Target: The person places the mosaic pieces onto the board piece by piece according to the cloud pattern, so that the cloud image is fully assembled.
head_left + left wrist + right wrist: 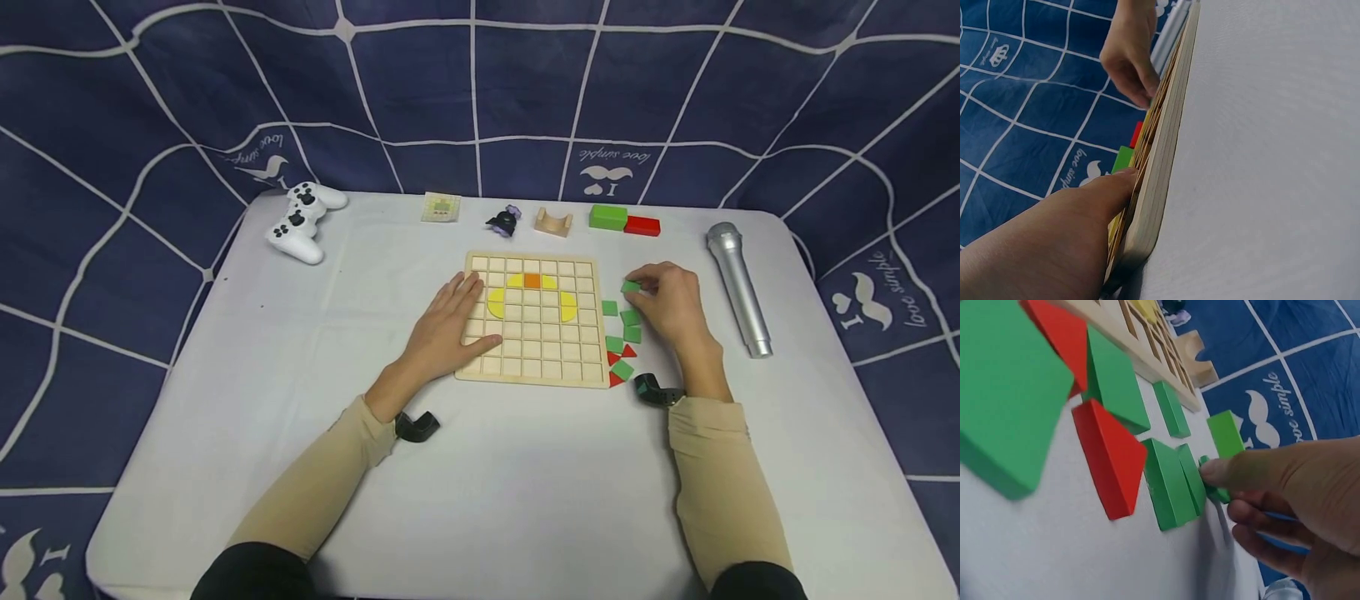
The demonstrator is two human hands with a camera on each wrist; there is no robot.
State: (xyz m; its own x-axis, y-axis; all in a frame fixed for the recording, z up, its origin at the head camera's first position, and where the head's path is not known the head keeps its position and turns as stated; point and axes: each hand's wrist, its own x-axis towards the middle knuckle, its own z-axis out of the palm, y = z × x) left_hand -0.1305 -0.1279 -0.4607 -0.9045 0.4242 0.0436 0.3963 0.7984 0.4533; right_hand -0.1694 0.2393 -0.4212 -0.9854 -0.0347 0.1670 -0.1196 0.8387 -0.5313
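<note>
So the left hand is lying flat on the left side of a pale wooden board, fingers straight and together, thumb sticking out over the little squares. The board itself sits around the middle of the table, which has a smooth white covering. It's a squarish light-wood thing with a raised rim and thin ridges making a grid of shallow cells. Near its far edge there are yellow pieces with rounded edges, plus one flat orange square between the two upper ones.

The right hand is off the board's right side, pinching a small green piece between thumb and fingers. Just below it are more green squares, chunky little tiles with crisp edges and a smooth finish, and some red triangles mixed in at the near end.

Along the back: a light wooden block with a curved scoop, a green rectangular block touching a slimmer red block, and a small black-and-purple object. A shiny silver microphone lies to the right, and a glossy white game controller at far left. Behind it all hangs wrinkly navy cloth with white grid lines.
</note>
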